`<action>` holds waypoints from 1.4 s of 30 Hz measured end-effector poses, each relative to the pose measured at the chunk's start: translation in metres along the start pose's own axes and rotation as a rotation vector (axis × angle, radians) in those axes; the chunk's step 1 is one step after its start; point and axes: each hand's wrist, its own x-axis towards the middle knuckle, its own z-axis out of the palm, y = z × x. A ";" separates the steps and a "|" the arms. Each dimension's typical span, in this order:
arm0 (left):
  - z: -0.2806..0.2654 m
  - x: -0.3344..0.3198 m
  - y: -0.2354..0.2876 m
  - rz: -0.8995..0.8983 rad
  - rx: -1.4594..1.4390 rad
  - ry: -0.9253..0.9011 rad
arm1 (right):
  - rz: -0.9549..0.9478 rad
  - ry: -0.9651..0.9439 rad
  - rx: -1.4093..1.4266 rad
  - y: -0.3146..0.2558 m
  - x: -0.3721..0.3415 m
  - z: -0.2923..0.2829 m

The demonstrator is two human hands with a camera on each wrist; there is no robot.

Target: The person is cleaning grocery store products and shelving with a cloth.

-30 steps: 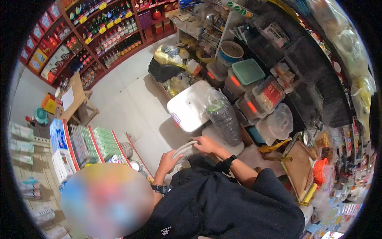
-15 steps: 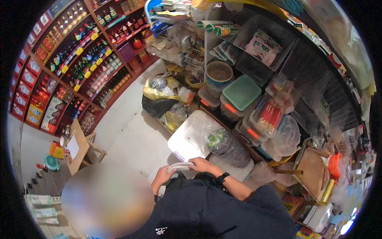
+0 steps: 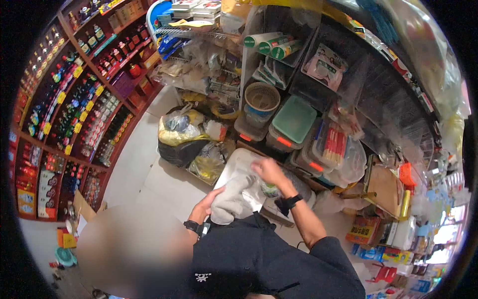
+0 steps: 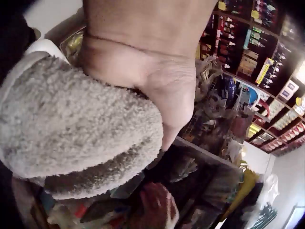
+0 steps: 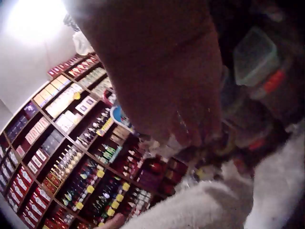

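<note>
Grey cloth between 2 hands, long axis slanting away from shirt. Left hand nearer, clamped on left edge; right hand near far end, finger spread: cannot tell.

Beyond right grip: green rectangular plastic tray atop clear plastic box; round beige lattice basket left of tray. White rectangular plastic lid ahead-right of left grip. Yellow-and-black plastic bags farther ahead. Red-brown wooden shelves far left.

green tub atop a lidded box, left of the red-handled packets
</note>
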 end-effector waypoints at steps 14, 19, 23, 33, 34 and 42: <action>-0.067 -0.068 0.056 0.602 0.524 0.303 | 0.330 0.625 -0.784 -0.123 0.244 -0.267; -0.198 0.028 -0.002 0.624 0.381 0.119 | 0.485 0.445 -0.211 -0.112 0.270 -0.287; -0.131 0.020 0.029 1.140 0.936 -0.023 | 0.339 0.580 -0.188 -0.091 0.267 -0.291; -0.103 -0.007 0.047 0.889 0.324 -0.163 | 0.046 1.081 0.024 -0.162 0.095 -0.259; -0.093 -0.002 0.054 0.854 0.273 -0.184 | -0.021 1.098 0.201 -0.168 0.072 -0.248; -0.095 -0.089 0.025 0.595 -0.023 -0.127 | -0.034 0.612 1.297 -0.170 -0.025 -0.104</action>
